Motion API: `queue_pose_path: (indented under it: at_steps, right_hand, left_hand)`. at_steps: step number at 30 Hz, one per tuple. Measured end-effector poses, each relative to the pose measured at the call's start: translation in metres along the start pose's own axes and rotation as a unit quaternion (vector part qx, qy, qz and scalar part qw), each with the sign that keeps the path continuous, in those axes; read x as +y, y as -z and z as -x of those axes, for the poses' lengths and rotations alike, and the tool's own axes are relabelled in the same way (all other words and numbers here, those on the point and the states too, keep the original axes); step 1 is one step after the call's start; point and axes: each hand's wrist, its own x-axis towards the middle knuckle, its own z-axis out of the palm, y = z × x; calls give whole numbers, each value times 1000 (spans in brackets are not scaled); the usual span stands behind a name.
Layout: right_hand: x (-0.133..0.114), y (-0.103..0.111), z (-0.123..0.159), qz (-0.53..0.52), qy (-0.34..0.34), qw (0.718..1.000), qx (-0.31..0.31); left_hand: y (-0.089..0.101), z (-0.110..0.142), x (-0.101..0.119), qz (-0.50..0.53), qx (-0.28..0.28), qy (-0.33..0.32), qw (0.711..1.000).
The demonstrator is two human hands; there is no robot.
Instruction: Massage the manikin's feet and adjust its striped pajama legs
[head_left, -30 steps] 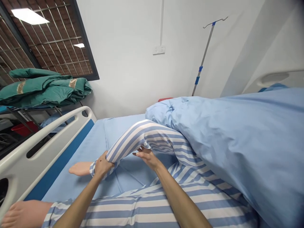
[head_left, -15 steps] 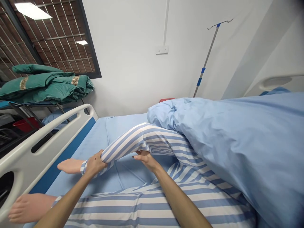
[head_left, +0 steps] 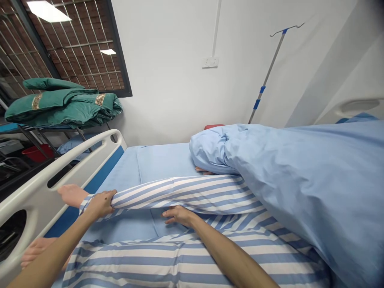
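Note:
The far leg in blue-and-white striped trousers [head_left: 177, 190] lies nearly straight across the bed, its bare foot [head_left: 72, 195] near the footboard. My left hand [head_left: 103, 203] is closed around the lower shin, just above the ankle, over the trouser cloth. By the near underside of the same leg, around the knee, my right hand [head_left: 180, 216] has its fingers spread; the part against the cloth is partly hidden. The near striped leg [head_left: 144, 260] rests along the front, and its foot [head_left: 37, 252] is partly covered by my left forearm.
A light blue quilt [head_left: 285, 168] covers the upper body; some fingers [head_left: 204, 171] show under its edge. The white footboard [head_left: 75, 164] stands at the left. An IV pole [head_left: 270, 74] is by the wall, and folded green bedding [head_left: 66, 106] lies on a rack.
The far leg has gone from bent with its knee raised to nearly flat. My left hand and the foot have moved left toward the footboard; my right hand has dropped slightly.

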Motion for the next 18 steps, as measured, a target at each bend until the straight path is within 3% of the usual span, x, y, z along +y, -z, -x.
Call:
queue_pose_path:
  at_steps: [3,10,18]
  right_hand:
    - [2,3,-2,4,-15,1000,-16]
    - [7,9,-1,59,-117,991,-18]
    - [13,13,-3,132,-131,981,-55]
  left_hand:
    - [-10,-6,-4,-9,-9,1,1000]
    - [-39,-16,-7,-43,-1,-37,998]
    - [-69,-14,-2,-55,52,-21,997]
